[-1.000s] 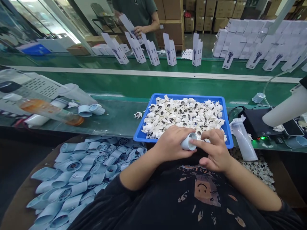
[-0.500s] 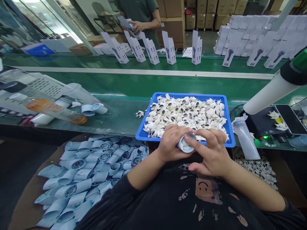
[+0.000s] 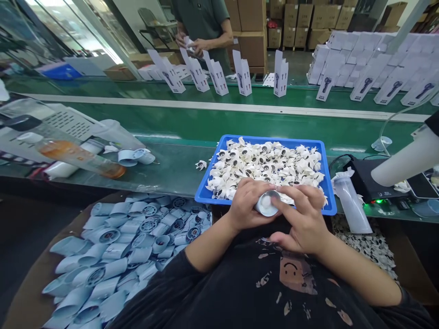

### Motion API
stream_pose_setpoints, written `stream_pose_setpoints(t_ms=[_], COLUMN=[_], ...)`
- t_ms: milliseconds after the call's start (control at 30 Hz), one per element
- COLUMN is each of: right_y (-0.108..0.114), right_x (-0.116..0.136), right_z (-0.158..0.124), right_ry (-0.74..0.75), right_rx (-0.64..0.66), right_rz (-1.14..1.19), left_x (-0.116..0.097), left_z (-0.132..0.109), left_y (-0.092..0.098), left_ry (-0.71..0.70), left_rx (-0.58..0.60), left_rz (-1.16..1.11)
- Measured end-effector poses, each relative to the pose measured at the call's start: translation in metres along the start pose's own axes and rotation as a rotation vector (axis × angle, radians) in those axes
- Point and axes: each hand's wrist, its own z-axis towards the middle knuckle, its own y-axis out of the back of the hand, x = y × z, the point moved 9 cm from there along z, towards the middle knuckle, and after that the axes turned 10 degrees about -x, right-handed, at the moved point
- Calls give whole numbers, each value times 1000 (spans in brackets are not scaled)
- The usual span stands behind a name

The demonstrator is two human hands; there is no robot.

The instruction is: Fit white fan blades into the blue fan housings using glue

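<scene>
My left hand point(image 3: 247, 202) is closed around a light-blue plastic housing point(image 3: 263, 211), a short tube with its round opening turned up towards me. Inside that opening sits something white, probably a fan impeller, partly covered by a fingertip. The index finger of my right hand point(image 3: 302, 218) reaches into the opening, while its thumb stays apart from the housing and the other fingers are spread above. Just beyond both hands lies a blue tray point(image 3: 197, 195) heaped with white fan impellers point(image 3: 264, 167) with dark round centres.
Many light-blue housings point(image 3: 116, 251) fill a brown-rimmed container at lower left. Bottles point(image 3: 78, 157) lie on the bench to the left. A white cylindrical device point(image 3: 401, 160) leans over a black box at right. White cartons point(image 3: 243, 75) line the green conveyor; a person stands behind.
My right index finger has gone deeper into the housing's opening; my left hand keeps its hold. The white device at right has shifted rightward and down. The person behind has moved their hands.
</scene>
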Motion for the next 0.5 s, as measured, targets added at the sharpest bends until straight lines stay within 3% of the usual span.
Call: stream_pose_setpoints(t_ms=[200,367,500], right_y=[1,3,3], right_x=[6,9,3], right_z=[4,5,7], right_ry=[34,39,7], right_rx=[-62,-97,-87], right_rz=[-52,-62,-62], left_x=[3,11,16], left_z=[-4,-8,-10], left_y=[-1,-3,-5], left_ry=[-51,4,26], left_rx=[-73,-100,-38], left_rz=[-28,-69,-64])
